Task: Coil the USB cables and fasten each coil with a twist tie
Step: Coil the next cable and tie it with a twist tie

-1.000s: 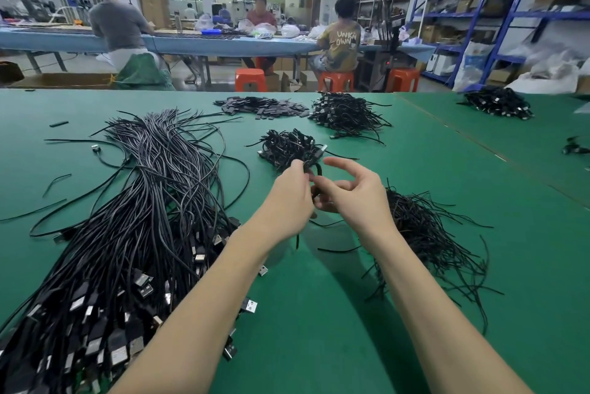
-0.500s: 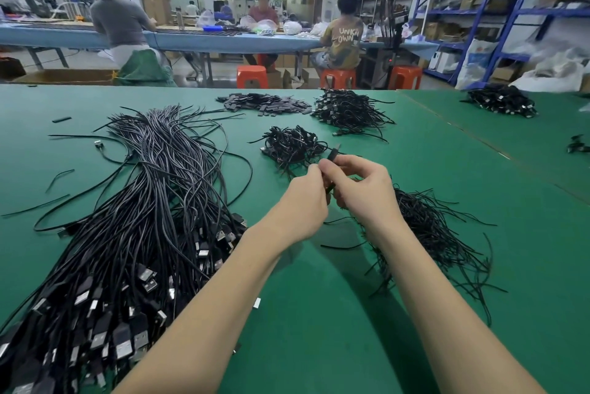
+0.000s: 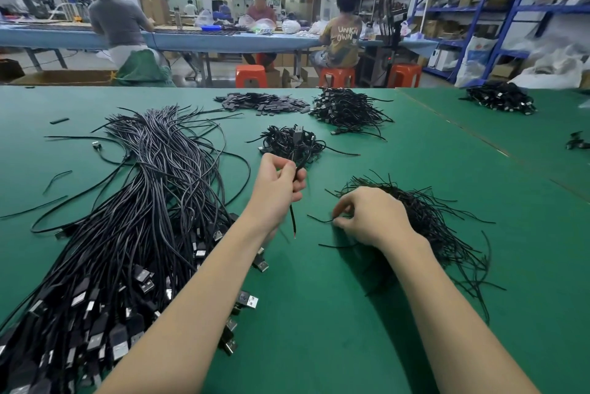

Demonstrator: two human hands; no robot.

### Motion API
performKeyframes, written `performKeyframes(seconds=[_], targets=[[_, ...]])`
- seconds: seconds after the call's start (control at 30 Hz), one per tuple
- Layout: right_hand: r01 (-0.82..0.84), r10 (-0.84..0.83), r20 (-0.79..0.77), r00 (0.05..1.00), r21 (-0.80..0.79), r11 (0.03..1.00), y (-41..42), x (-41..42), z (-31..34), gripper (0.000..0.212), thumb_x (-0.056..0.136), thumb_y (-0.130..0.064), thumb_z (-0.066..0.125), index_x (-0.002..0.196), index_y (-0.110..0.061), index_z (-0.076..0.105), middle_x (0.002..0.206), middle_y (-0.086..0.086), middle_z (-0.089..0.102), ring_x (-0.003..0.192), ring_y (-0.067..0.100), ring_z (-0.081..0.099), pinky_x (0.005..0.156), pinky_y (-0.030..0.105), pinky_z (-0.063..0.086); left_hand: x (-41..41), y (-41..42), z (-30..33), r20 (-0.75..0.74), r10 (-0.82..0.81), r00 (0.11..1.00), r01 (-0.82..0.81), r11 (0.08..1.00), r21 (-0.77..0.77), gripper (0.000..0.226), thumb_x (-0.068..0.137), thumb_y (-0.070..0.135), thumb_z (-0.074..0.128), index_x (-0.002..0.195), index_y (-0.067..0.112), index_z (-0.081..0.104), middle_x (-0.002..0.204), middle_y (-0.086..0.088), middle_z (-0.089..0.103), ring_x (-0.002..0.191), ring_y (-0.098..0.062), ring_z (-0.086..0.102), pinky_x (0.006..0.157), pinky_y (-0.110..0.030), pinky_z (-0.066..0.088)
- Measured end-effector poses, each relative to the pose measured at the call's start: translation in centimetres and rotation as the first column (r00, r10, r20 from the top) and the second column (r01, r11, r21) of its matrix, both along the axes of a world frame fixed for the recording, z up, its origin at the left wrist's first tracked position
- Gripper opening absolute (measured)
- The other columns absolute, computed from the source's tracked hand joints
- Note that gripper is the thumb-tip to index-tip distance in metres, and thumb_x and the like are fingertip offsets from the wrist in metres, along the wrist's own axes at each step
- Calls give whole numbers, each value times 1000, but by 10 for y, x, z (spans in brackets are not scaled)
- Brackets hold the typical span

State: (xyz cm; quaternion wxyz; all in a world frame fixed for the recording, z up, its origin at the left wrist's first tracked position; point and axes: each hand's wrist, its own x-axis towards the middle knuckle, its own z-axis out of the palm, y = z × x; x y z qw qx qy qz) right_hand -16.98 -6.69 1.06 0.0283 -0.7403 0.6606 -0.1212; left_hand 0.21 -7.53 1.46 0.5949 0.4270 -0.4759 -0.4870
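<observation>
1. You face a wide green worktop (image 3: pixel 319 329) in a workshop; behind it three people sit at a long blue table (image 3: pixel 198 40), with three orange stools (image 3: pixel 251 75) and blue shelving (image 3: pixel 510 7) to the right.
2. Count the piles: one large bundle of uncoiled USB cables (image 3: pixel 134 218) on your left, three heaps of coiled cables (image 3: pixel 292 141) further back, one pile of flat black pieces (image 3: pixel 261 102), and one heap of twist ties (image 3: pixel 424 221) on your right.
3. The cable in hand (image 3: pixel 295 167) is thin and black, gathered into a small coil with its USB plug pointing up and a bare end hanging below your fist.
4. Your left hand (image 3: pixel 276 186) is the grip clenched around that coil, raised above the worktop, just in front of the nearest coiled heap.
5. Your right hand (image 3: pixel 370 218) rests at the edge of the tie heap, fingers curled, pinching one tie (image 3: pixel 319 220).
</observation>
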Motion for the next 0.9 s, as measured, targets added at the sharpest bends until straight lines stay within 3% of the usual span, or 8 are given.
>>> performKeyframes(seconds=[0.1,0.17,0.23,0.33,0.5,0.73,0.83,0.9], targets=[[0,1,57,998,-16,1000,-1,3,-3,6,89,-40,69,89,-38,74,93,-15,69,98,16,65,73,26,44,-3,4,2,-80,15,997,-14,1000,8,17,106,8,38,91,15,37,78,-5,56,53,-5,45,45,-16,32],[-19,30,327,945,-36,999,-3,3,2,8,91,-41,70,84,-37,70,86,-18,67,89,12,64,74,27,48,-4,6,3,-28,51,998,-51,999,18,17,107,12,39,91,18,38,80,-3,57,54,-4,46,42,-15,32],[-9,106,653,750,-150,989,-2,7,13,9,89,-35,75,80,-33,73,80,-14,71,72,7,63,70,25,51,-4,7,3,24,61,998,-61,998,23,17,107,15,41,91,20,39,83,-2,57,56,-4,45,41,-14,30],[-59,344,801,490,-363,930,5,21,30,6,87,-20,78,86,-25,79,80,-10,76,70,4,64,70,17,50,-5,9,4,49,18,999,-18,1000,4,16,107,14,40,91,18,39,79,-2,55,51,-1,41,44,-15,29],[-86,370,651,663,-424,902,11,33,26,9,85,-17,78,86,-25,82,77,-15,75,67,6,61,60,10,41,-9,10,4,91,-52,994,55,998,-30,15,106,8,36,92,13,36,67,1,39,46,-1,34,41,-15,26],[-49,311,612,727,-405,913,8,30,25,13,83,-13,75,79,-24,81,66,-13,73,59,3,64,61,15,52,-11,9,7,169,-109,980,112,994,-8,20,108,15,33,88,16,32,69,1,37,45,-1,36,40,-16,27],[-40,269,691,670,-329,943,10,31,26,10,85,-11,75,84,-19,82,68,-9,74,61,7,69,62,29,61,-11,8,6,166,-82,983,87,996,-20,22,108,20,34,87,16,33,69,1,40,45,-1,36,40,-16,28],[-65,237,839,489,-236,970,13,31,27,10,87,-7,73,90,-13,80,71,-3,76,62,9,70,59,27,60,-8,7,6,132,-56,990,61,998,-31,21,108,18,34,88,14,35,70,-1,45,46,-2,35,40,-17,28]])
